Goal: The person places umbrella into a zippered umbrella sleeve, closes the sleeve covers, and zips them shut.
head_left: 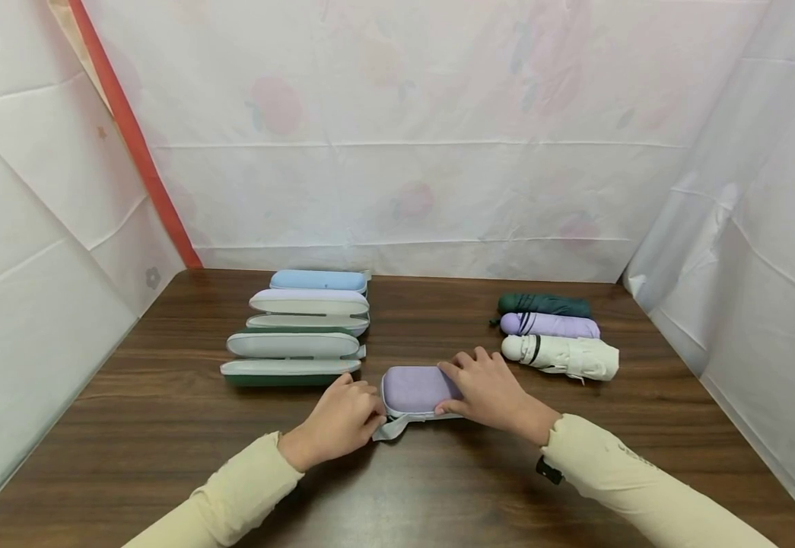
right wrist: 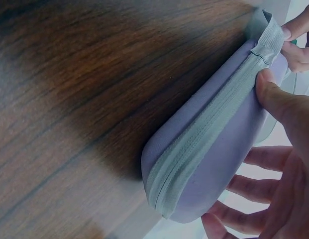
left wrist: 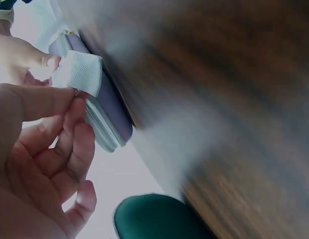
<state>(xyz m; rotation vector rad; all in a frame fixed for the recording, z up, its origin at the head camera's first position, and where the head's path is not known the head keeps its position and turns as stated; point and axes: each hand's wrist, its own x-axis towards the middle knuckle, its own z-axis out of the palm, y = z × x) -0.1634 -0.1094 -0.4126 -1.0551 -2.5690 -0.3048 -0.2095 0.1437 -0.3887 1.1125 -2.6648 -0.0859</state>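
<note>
A purple zippered case (head_left: 416, 390) lies closed on the table, a grey fabric strap (head_left: 392, 428) at its left end. My left hand (head_left: 342, 418) pinches something small by the strap between thumb and forefinger; in the left wrist view the strap (left wrist: 83, 73) stands just beyond those fingertips. Across the case's right part my right hand (head_left: 493, 392) holds it, thumb on the near side and fingers over the far side. The right wrist view shows the grey zipper (right wrist: 194, 144) running along the purple case (right wrist: 219, 149), with my right thumb beside it.
Left of the case stand an open green case (head_left: 290, 379), an open lavender case (head_left: 310, 295) and a closed blue case (head_left: 318, 280). At the right lie three folded umbrellas: dark green (head_left: 551, 305), lavender (head_left: 561, 326) and white (head_left: 575, 357). White sheeting (head_left: 397, 152) hangs behind the table.
</note>
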